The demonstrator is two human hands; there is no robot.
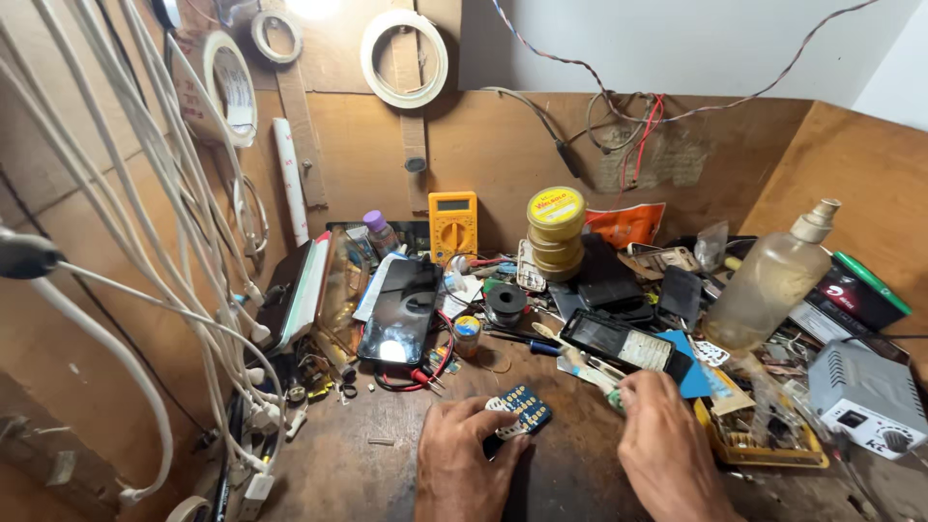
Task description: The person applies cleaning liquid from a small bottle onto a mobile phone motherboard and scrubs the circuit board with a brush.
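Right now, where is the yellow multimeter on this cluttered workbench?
The yellow multimeter stands against the wooden back wall, centre of the head view, left of the stacked yellow tins and behind the black phone.

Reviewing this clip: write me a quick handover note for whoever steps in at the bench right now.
Left hand: fingers rest on a small blue circuit board lying on the bench, steadying it.
Right hand: fingertips pinch a small green-tipped tool beside the board; what kind is unclear.
Nearby: opened phone behind the hands, dark phone to the left, yellow meter at the back wall.
Done: board laid out flat.
Left: no work on the board visible yet.
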